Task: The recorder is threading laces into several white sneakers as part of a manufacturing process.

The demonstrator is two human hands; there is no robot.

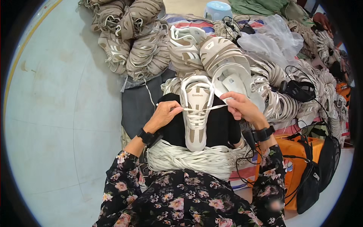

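Observation:
A beige and white sneaker upper without a visible sole lies on black cloth over my lap, its toe toward me. A white shoelace runs through its lower eyelets, and the two ends stretch sideways near the tongue. My left hand pinches one end close to the upper's left edge. On the other side, my right hand has its fingers curled around the other end, with the lace drawn taut. A thick bundle of white laces lies across my lap, just below the toe.
Stacked shoe uppers stand just beyond my hands, with more piles at the far left. Clear plastic bags lie at the far right. A blue stool stands behind. An orange and black bag with cables sits at my right.

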